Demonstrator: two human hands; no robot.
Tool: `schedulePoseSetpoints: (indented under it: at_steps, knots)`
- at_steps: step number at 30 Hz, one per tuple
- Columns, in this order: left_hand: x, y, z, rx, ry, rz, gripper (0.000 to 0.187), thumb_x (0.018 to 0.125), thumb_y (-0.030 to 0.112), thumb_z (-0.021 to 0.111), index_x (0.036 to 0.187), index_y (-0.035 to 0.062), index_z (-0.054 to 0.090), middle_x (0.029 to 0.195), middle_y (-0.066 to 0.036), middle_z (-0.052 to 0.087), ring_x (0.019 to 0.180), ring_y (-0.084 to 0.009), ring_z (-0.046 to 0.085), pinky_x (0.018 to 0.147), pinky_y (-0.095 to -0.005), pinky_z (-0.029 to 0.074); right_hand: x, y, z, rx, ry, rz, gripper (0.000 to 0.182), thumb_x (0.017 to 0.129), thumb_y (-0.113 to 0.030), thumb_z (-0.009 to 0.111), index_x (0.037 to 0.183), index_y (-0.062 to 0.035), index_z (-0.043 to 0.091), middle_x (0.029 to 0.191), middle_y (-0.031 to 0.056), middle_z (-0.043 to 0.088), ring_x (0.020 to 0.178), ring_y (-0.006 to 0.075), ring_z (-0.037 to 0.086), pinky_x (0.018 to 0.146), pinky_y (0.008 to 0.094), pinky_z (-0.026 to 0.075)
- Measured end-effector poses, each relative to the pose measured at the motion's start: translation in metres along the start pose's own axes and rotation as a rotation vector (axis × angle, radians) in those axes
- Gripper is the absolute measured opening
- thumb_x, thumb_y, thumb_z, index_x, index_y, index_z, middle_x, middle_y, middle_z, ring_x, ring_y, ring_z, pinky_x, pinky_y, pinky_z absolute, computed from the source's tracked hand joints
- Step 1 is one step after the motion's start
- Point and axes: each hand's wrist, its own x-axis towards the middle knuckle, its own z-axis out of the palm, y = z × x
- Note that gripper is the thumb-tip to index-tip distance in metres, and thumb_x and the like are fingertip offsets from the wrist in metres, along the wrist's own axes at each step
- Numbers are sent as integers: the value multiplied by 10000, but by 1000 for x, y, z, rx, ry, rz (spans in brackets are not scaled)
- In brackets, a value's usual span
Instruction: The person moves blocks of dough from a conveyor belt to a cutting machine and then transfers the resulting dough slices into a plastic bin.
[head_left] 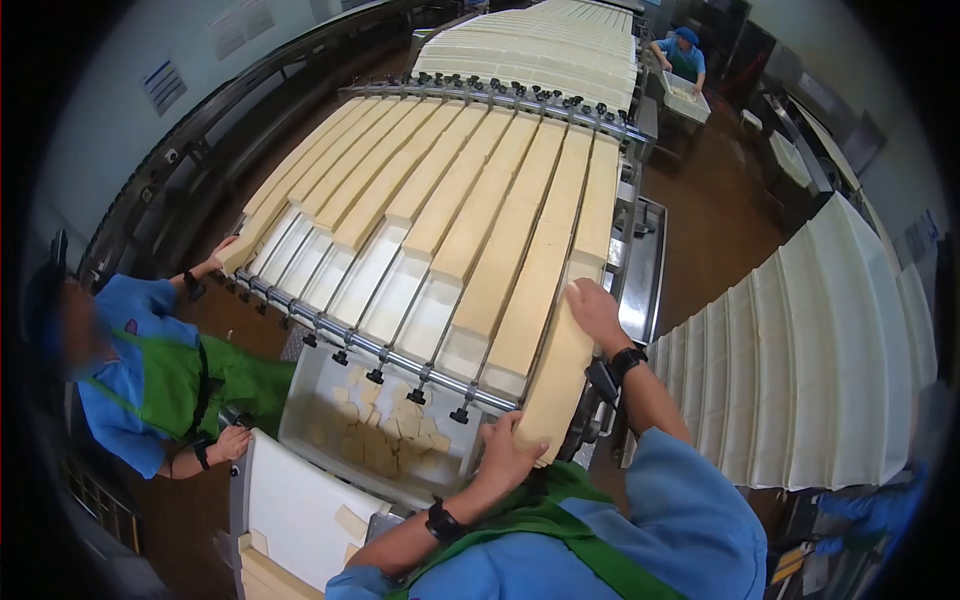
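Head view: pale strip (553, 390) held at 2 ends

The left hand (508, 455) grips the strip's near end; the right hand (598, 315) clasps its far end. It lies at the right edge of the table (375, 300), beside similar strips (515, 230). Below the rail (382, 353), a bin (300, 415) holds offcuts (390, 445). A co-worker's hand (228, 250) touches the leftmost strip's near end.

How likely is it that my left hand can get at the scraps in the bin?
Probably yes: the left hand is close beside the open-topped bin, and nothing seems to block the scraps from its side. It would first have to let go of the pale slab.
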Motion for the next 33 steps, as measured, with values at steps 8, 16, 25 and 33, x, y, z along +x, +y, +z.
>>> schedulePoseSetpoints:
  at_steps: [8, 16, 25, 33]
  knots:
    - [24, 15, -5, -526, -157, -262, 551, 914, 62, 774, 1375, -15, 483, 1207, -153, 478, 1019, -236, 680, 683, -329, 672, 19, 1, -2, -291, -66, -73, 461, 988, -450, 583, 998, -6, 706, 894, 259, 726, 887, 411, 689, 936, 513, 391]
    - [47, 20, 8, -510, 2, -255, 612, 883, 113, 810, 1391, 5, 487, 1113, -126, 533, 909, -217, 644, 716, -343, 625, 6, -1, -2, -225, 172, -60, 499, 979, -337, 642, 1364, -24, 597, 1453, 230, 533, 1421, 349, 443, 1148, 656, 221]
    - [83, -15, 36, -258, 131, -5, 770, 784, -11, 829, 1450, 116, 465, 1157, -134, 538, 923, -214, 654, 688, -286, 595, -86, -39, -43, -65, -391, -317, 679, 966, -426, 665, 1542, -136, 452, 1643, 254, 268, 1547, 420, 235, 1205, 692, 127]
    - [67, 3, 7, -284, 50, 7, 841, 717, -98, 774, 1461, 160, 476, 1208, -120, 557, 931, -197, 633, 800, -325, 571, -123, -45, -34, -202, -576, -380, 880, 881, -566, 702, 1620, -241, 353, 1711, 183, 189, 1589, 406, 125, 1211, 715, 66]
